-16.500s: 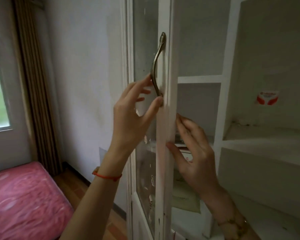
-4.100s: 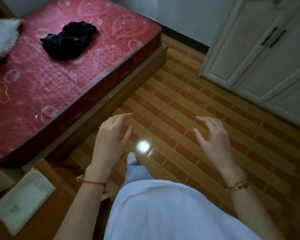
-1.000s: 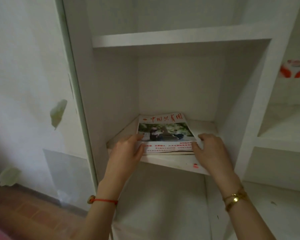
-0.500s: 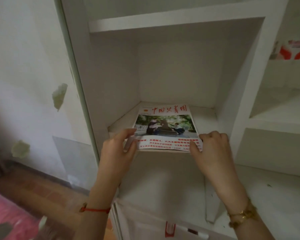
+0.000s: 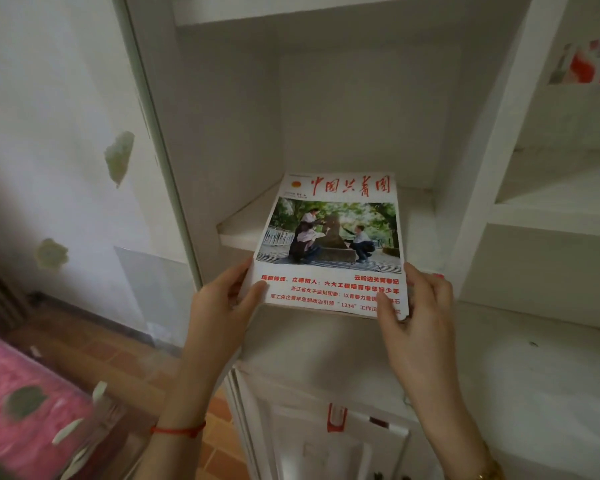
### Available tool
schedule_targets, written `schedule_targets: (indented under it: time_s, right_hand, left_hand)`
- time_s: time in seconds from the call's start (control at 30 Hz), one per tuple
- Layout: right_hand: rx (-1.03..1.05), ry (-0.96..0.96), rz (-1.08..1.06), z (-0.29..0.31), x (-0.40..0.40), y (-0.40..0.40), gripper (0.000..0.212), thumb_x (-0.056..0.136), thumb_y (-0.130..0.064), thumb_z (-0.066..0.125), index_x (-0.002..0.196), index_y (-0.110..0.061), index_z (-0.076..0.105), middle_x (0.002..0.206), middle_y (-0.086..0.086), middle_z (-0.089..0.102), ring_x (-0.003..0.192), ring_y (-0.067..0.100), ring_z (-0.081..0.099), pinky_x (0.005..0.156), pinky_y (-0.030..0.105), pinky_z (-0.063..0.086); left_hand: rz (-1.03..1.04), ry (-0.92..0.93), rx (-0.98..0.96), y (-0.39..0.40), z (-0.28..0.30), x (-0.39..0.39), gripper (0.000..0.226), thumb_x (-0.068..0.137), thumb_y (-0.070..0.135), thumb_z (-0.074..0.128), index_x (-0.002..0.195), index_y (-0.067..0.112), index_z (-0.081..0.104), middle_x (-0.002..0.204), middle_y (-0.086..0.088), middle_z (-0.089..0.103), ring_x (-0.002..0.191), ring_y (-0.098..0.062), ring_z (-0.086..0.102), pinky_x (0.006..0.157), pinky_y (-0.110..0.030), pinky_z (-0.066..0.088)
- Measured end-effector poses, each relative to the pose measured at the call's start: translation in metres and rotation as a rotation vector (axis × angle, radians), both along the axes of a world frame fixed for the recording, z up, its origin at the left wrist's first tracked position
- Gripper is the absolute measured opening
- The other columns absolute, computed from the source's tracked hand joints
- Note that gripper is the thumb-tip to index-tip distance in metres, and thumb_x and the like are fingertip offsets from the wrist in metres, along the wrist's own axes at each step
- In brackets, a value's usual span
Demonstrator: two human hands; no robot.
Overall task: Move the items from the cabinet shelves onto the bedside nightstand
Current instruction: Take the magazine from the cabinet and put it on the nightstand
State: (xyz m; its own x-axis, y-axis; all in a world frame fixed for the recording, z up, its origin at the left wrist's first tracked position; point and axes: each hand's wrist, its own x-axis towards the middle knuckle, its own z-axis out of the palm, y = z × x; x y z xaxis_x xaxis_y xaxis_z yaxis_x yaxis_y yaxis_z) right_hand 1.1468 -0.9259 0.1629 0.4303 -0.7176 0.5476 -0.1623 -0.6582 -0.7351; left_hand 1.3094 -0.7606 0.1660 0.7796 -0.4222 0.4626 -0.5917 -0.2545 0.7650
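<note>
Magazine (image 5: pixel 333 244) half out of the white cabinet (image 5: pixel 478 140), far end over the shelf (image 5: pixel 243 230), near end past its front edge. Compartment walls close on both sides, open air toward the viewer. Left hand (image 5: pixel 219 317) pinches the near left corner, right hand (image 5: pixel 420 323) the near right. Cover: red title, outdoor photo, red and black text lines.

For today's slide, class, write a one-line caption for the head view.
Both hands, left and right, grip a magazine at a white cabinet shelf.
</note>
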Motion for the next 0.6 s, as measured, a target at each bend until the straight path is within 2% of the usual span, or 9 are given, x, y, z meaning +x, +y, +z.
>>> schedule_targets:
  time_s: [0.03,0.1,0.17,0.27,0.33,0.5,0.6]
  right_hand:
    - [0.027,-0.043,0.022,-0.006,-0.002,0.000,0.050,0.090,-0.010,0.064,0.138,-0.010,0.049,0.131,0.005,0.043,0.095,-0.012,0.047,0.077,-0.010,0.034]
    - [0.096,-0.101,0.097,-0.017,-0.007,0.000,0.053,0.090,-0.011,0.063,0.141,-0.017,0.047,0.132,0.000,0.048,0.107,-0.001,0.056,0.086,0.007,0.048]
    - [0.163,-0.142,0.192,-0.027,-0.012,-0.002,0.058,0.091,-0.011,0.062,0.144,-0.025,0.042,0.129,-0.005,0.058,0.112,0.006,0.061,0.091,0.021,0.053]
    - [0.226,-0.167,0.302,-0.040,-0.019,-0.004,0.064,0.091,-0.007,0.061,0.147,-0.028,0.038,0.124,-0.014,0.064,0.113,0.005,0.063,0.093,0.028,0.054]
    - [0.253,-0.156,0.361,-0.049,-0.023,-0.007,0.066,0.091,-0.004,0.061,0.148,-0.027,0.036,0.125,-0.016,0.064,0.114,0.005,0.062,0.094,0.030,0.054]
    - [0.268,-0.123,0.439,-0.068,-0.036,-0.011,0.067,0.093,-0.006,0.058,0.149,-0.033,0.031,0.124,-0.020,0.062,0.113,0.004,0.062,0.090,0.027,0.055]
    - [0.267,-0.127,0.487,-0.072,-0.044,-0.014,0.065,0.095,-0.012,0.055,0.149,-0.036,0.029,0.127,-0.018,0.061,0.115,0.005,0.061,0.088,0.022,0.055]
  left_hand:
    - [-0.015,0.037,-0.029,0.002,-0.004,-0.001,0.038,0.092,0.018,0.066,0.130,0.022,0.062,0.101,0.012,0.072,0.083,0.013,0.066,0.072,-0.008,0.053]
    - [-0.060,0.113,-0.082,0.005,-0.013,-0.003,0.043,0.092,0.016,0.067,0.134,0.024,0.059,0.108,0.012,0.073,0.093,0.002,0.070,0.083,-0.021,0.058]
    - [-0.127,0.183,-0.134,0.009,-0.022,-0.004,0.049,0.091,0.012,0.067,0.138,0.022,0.057,0.113,0.009,0.073,0.100,-0.005,0.070,0.087,-0.026,0.058]
    - [-0.226,0.273,-0.172,0.014,-0.038,-0.005,0.058,0.088,0.007,0.069,0.142,0.021,0.052,0.115,0.007,0.073,0.104,-0.012,0.071,0.085,-0.027,0.059]
    - [-0.273,0.319,-0.171,0.017,-0.048,-0.007,0.063,0.086,0.004,0.070,0.142,0.023,0.051,0.116,0.006,0.073,0.104,-0.015,0.071,0.082,-0.028,0.060]
    - [-0.328,0.379,-0.176,0.022,-0.069,-0.015,0.074,0.081,0.006,0.074,0.146,0.025,0.044,0.121,-0.004,0.071,0.111,-0.025,0.069,0.089,-0.045,0.058]
    - [-0.351,0.393,-0.180,0.023,-0.075,-0.024,0.076,0.079,0.009,0.074,0.147,0.021,0.042,0.123,-0.006,0.070,0.112,-0.025,0.068,0.088,-0.041,0.059]
